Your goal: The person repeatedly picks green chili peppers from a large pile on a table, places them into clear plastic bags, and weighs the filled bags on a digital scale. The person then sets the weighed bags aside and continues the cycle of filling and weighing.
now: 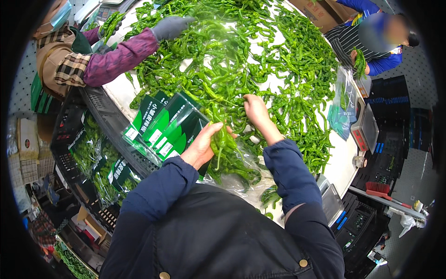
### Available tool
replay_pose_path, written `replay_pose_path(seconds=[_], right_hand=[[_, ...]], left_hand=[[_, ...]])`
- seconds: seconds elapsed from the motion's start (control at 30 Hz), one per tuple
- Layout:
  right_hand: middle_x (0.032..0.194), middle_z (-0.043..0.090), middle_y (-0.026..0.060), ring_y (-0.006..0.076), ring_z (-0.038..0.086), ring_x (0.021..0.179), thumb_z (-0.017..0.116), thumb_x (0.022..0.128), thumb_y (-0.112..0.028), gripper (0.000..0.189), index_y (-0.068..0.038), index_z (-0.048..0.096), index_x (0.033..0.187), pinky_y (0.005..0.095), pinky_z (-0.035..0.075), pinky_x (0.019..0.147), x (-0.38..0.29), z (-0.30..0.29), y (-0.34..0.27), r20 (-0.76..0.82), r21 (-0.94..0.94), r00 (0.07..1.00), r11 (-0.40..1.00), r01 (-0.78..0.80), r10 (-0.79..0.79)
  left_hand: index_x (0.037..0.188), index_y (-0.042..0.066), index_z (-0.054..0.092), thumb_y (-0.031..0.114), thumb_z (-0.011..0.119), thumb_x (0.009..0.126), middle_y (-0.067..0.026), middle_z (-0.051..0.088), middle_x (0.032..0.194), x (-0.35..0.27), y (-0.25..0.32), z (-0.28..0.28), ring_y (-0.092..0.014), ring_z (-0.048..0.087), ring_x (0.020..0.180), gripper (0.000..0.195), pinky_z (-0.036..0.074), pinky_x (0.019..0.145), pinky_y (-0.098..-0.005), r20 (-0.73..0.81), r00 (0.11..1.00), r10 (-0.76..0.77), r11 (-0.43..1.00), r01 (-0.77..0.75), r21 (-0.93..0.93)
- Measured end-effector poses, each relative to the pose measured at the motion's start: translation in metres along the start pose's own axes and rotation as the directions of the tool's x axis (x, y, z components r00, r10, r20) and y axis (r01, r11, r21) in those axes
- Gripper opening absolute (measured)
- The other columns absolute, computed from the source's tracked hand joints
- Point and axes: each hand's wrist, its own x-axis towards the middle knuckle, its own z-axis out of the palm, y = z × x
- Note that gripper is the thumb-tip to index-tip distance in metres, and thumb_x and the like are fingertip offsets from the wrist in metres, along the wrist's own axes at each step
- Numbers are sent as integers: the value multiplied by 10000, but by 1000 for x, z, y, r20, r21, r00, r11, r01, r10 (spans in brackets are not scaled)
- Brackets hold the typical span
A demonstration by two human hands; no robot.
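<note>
My left hand [203, 144] is closed around a bunch of long wrinkled green peppers [222, 136], their stems pointing different ways. Over the pile of loose green peppers [216, 69] reaches my right hand [257, 108], its fingertips bent down among them; whether they pinch a pepper is hidden. Just left of my left hand, several flat green printed plastic bags [163, 130] lie overlapped, bearing writing and white stickers. A clear plastic bag [240, 178] with peppers in it rests on the table, close to my body and below the held bunch.
Black crates [101, 101] stand left, one holding bagged peppers [101, 164]. A co-worker's gloved hand [170, 28] reaches over the pile. Another person [369, 48] holds peppers at the right. A scale [364, 127], glass jar [359, 161] and clear bag [343, 104] edge the white table [343, 160].
</note>
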Motion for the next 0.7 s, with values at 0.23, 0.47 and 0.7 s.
replay_pose_path(seconds=[0.23, 0.47, 0.7], right_hand=[[1027, 662, 234, 408, 638, 981, 663, 799, -167, 270, 0, 627, 1008, 481, 508, 874, 7, -12, 2, -2, -58, 977, 975, -213, 213], [1119, 644, 233, 353, 691, 880, 576, 942, -71, 359, -7, 512, 1289, 415, 562, 763, -71, -53, -78, 155, 502, 966, 825, -258, 208], [887, 715, 94, 208, 675, 855, 479, 1032, -247, 336, -24, 728, 1000, 344, 525, 816, -73, -62, -51, 135, 725, 983, 663, -184, 125]], left_hand=[[1319, 69, 544, 308, 602, 978, -111, 689, 1124, 0, 7, 2, -303, 650, 1126, 420, 523, 982, -465, 76, 997, 17, 1000, -16, -8], [1331, 82, 540, 303, 627, 962, -89, 686, 1158, 3, 2, -2, -265, 653, 1115, 439, 529, 959, -440, 65, 998, -8, 999, 11, -48], [1365, 46, 528, 301, 610, 947, -155, 639, 1300, 4, -1, -3, -293, 636, 1172, 497, 537, 981, -423, 139, 989, -45, 999, 47, -9]])
